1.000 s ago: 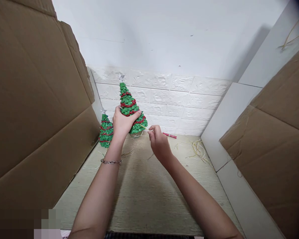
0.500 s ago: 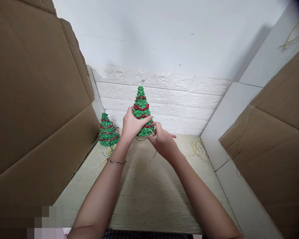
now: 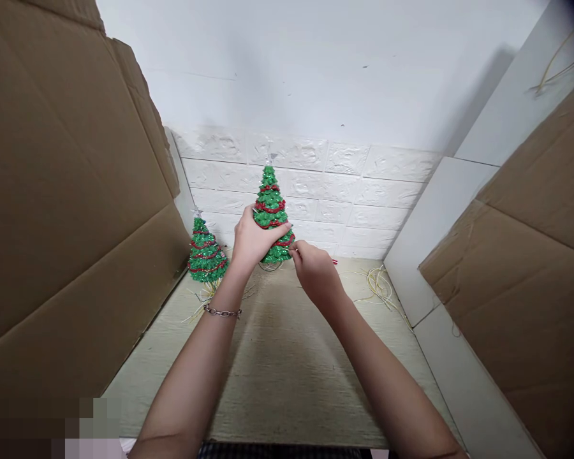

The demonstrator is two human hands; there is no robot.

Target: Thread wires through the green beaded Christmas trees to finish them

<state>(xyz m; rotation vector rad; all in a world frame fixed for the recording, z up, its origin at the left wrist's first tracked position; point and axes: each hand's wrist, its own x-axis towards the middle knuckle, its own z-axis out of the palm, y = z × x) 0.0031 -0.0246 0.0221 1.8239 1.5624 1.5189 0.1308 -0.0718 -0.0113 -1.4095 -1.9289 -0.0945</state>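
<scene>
A green toy Christmas tree point(image 3: 269, 217) with red garlands and a clear star on top is held upright in front of the brick-patterned wall. My left hand point(image 3: 256, 239) is wrapped around its left side, with the thumb across the front. At the tree's lower right edge, my right hand point(image 3: 316, 264) is closed in a pinch. A short bit of pale wire point(image 3: 288, 248) shows by those fingertips; the rest of it is hidden. To the left stands a second, similar Christmas tree point(image 3: 205, 255), with loose wires point(image 3: 205, 299) at its base.
Tall cardboard sheets flank the work surface, one on the left point(image 3: 76, 191) and one on the right point(image 3: 516, 274). A tangle of yellowish wire point(image 3: 380, 287) lies at the back right of the table point(image 3: 277, 382). A small red item point(image 3: 335, 262) is behind my right hand.
My right hand has shifted slightly, its fingertips now pinching at the tree's lower edge. The pale wire that looped and hung by it is mostly out of sight. My left hand keeps its hold.
</scene>
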